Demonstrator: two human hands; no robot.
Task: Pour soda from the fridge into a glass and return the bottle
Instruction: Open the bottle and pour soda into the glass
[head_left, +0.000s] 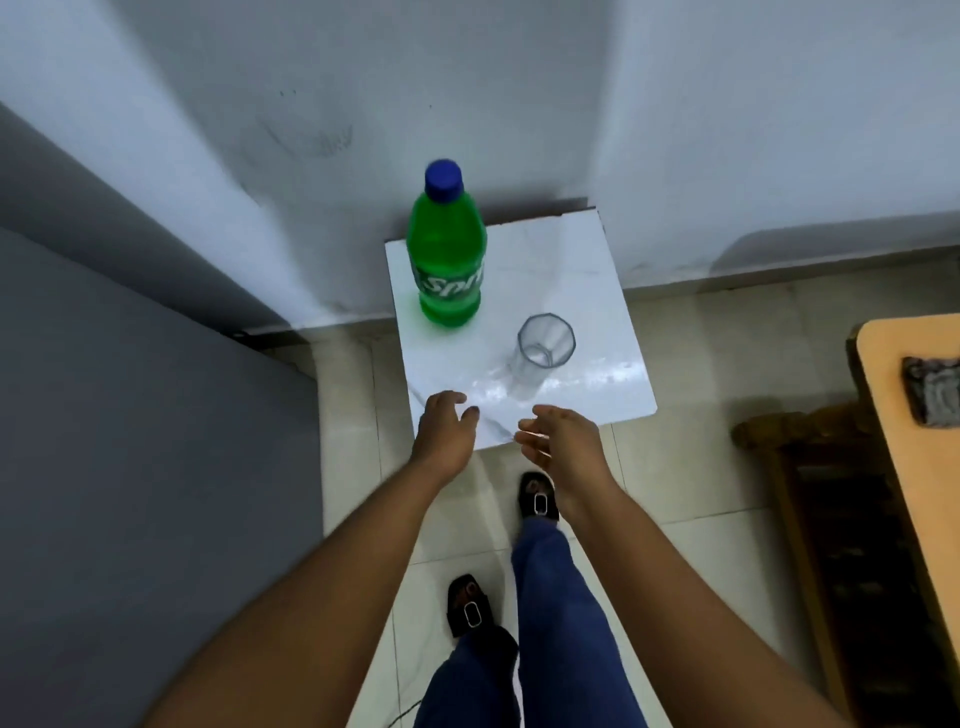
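A green soda bottle (447, 254) with a blue cap stands upright at the back left of a small white table (587, 291). An empty clear glass (543, 353) stands to its right, nearer to me. My left hand (447, 436) hovers over the table's near edge, fingers apart, holding nothing. Beside it, my right hand (563, 441) is also open and empty, just in front of the glass. Neither hand touches the bottle or the glass.
The grey fridge side (145, 415) fills the left. White walls meet behind the table. A wooden piece of furniture (909, 441) with an orange top stands at the right. My feet in black sandals stand on the tiled floor (691, 467) below.
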